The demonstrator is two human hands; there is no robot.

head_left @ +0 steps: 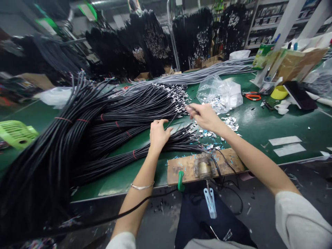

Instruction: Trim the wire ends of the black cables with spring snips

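My left hand (158, 135) rests over the black cables, its thumb and forefinger apart. A single thin black cable (171, 121) rises obliquely beside those fingertips. My right hand (206, 117) is closed in a pinch near the stripped cable ends, with a dark, slim length that looks like a black cable between its fingers; the grip is partly blurred. Beneath and left of my left hand lie black cable bundles (116, 162), some tied with red bands. Their whitish stripped ends (177, 97) fan out close to my right fingertips.
A wooden board (181, 166) with a metal device (204, 166) and green clamp (181, 180) sits at the front edge. Foil scraps (230, 122) and blue bits litter the green table (259, 131). Behind are a clear plastic bag (220, 91), orange-handled scissors (252, 97) and a phone (299, 95).
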